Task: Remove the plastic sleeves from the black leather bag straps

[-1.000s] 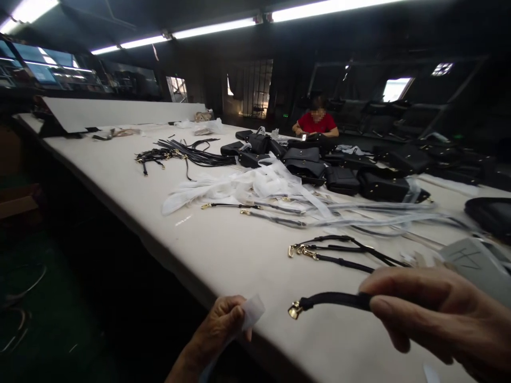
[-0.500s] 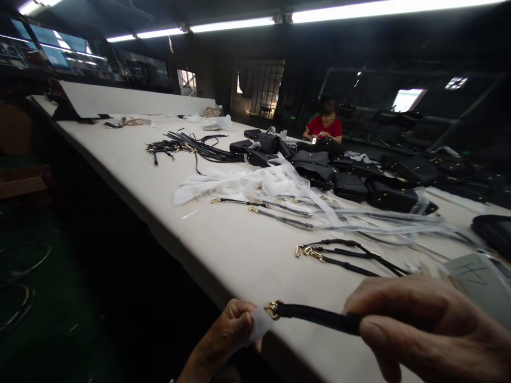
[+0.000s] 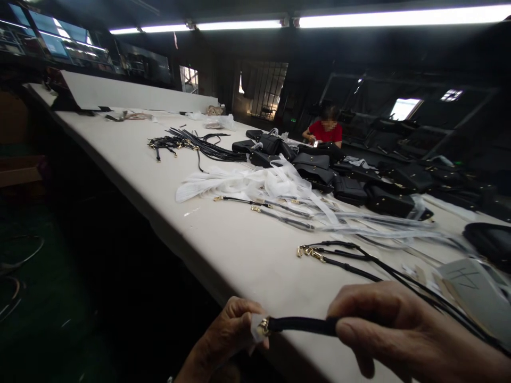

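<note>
My right hand (image 3: pixel 395 330) pinches a black strap (image 3: pixel 297 324) near its end, which carries a gold clasp (image 3: pixel 263 326). My left hand (image 3: pixel 229 335) is closed on a small white wrap (image 3: pixel 255 325) held against that clasp, low at the near table edge. The strap runs off to the right across the white table (image 3: pixel 223 244). Two more black straps with gold clasps (image 3: pixel 319 254) lie just beyond my hands.
Clear plastic sleeves and wrapped straps (image 3: pixel 275 186) are piled mid-table, with black bags (image 3: pixel 343 183) behind them. A bundle of loose black straps (image 3: pixel 187 143) lies farther left. A person in a red top (image 3: pixel 325 132) sits at the far side. A grey card (image 3: pixel 473 290) rests at right.
My right hand has moved left and brought the clasp end of the strap to the white wrap in my left hand, where clasp and wrap now touch. The view has shifted a little.
</note>
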A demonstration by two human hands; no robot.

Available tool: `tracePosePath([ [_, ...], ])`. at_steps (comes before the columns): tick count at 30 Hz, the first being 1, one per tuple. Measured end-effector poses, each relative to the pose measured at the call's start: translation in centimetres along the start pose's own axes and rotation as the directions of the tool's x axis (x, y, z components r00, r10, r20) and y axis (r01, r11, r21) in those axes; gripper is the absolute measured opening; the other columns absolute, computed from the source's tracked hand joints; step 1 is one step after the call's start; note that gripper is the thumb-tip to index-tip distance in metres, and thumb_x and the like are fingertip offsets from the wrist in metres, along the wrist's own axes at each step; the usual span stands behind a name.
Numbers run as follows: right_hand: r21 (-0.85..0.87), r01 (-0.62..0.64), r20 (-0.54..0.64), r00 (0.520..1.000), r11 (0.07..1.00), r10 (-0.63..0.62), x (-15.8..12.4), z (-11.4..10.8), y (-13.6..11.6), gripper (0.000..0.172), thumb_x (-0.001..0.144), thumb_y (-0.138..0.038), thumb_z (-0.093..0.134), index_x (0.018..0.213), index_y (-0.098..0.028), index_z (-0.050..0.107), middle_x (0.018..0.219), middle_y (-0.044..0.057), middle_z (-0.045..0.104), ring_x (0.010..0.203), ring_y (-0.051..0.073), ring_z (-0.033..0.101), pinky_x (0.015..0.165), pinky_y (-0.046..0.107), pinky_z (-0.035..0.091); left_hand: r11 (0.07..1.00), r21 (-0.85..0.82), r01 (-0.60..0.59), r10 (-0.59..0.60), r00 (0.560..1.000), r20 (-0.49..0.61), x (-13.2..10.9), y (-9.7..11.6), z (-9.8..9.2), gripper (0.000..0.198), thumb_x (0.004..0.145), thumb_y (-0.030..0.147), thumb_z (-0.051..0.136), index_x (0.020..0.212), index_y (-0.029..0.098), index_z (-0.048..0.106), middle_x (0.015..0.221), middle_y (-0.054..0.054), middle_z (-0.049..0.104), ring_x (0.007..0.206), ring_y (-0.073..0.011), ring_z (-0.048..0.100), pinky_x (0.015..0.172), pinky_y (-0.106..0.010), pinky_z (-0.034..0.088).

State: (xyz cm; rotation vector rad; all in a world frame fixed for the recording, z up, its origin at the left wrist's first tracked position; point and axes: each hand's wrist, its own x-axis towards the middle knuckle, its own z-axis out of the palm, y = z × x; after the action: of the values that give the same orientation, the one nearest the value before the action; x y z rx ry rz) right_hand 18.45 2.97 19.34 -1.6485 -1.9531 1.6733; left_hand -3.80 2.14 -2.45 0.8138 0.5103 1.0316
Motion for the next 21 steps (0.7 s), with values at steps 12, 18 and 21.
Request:
tracePosePath([
  [12,-0.568,0.175,-0.186,0.924,0.804,-0.333,1.6,-0.3,1.8,0.028,0.093,-0.045,0.054,0.092,-0.027,0.075,0.075,0.0,0.071,0.066,0.015,0.062,0.061,0.024,0.042,0.988,0.118,0.103,-0.09,0.99,-0.112,-0.4,0.2,-0.8,0.037,0.074,0.045,0.081,0.086,0.011,0.075,0.066,-0.008,0.074,0.045,-0.0091,0.058,0.043,-0.016,0.038],
  [18,-0.311,0.11,-0.095,0.985,0.944,-0.146,1.2,-0.5,1.4,0.02,0.088,-0.036,0.06,0.084,-0.022,0.075,0.066,-0.001,0.066,0.057,0.011,0.053,0.051,0.02,0.036,0.994,0.091,0.063,-0.05,0.989,-0.142,-0.2,0.8,0.2,0.038,0.071,0.043,0.085,0.088,0.011,0.077,0.077,-0.011,0.077,0.062,-0.0154,0.069,0.062,-0.023,0.052],
  [21,-0.225,0.067,-0.082,0.993,0.972,-0.087,1.2,-0.8,1.4,0.019,0.087,-0.034,0.062,0.085,-0.02,0.075,0.066,-0.002,0.067,0.055,0.01,0.049,0.048,0.019,0.034,0.996,-0.005,0.09,-0.09,0.988,-0.127,-0.2,0.6,0.6,0.038,0.066,0.041,0.088,0.086,0.011,0.076,0.075,-0.012,0.077,0.061,-0.0174,0.07,0.06,-0.024,0.053],
])
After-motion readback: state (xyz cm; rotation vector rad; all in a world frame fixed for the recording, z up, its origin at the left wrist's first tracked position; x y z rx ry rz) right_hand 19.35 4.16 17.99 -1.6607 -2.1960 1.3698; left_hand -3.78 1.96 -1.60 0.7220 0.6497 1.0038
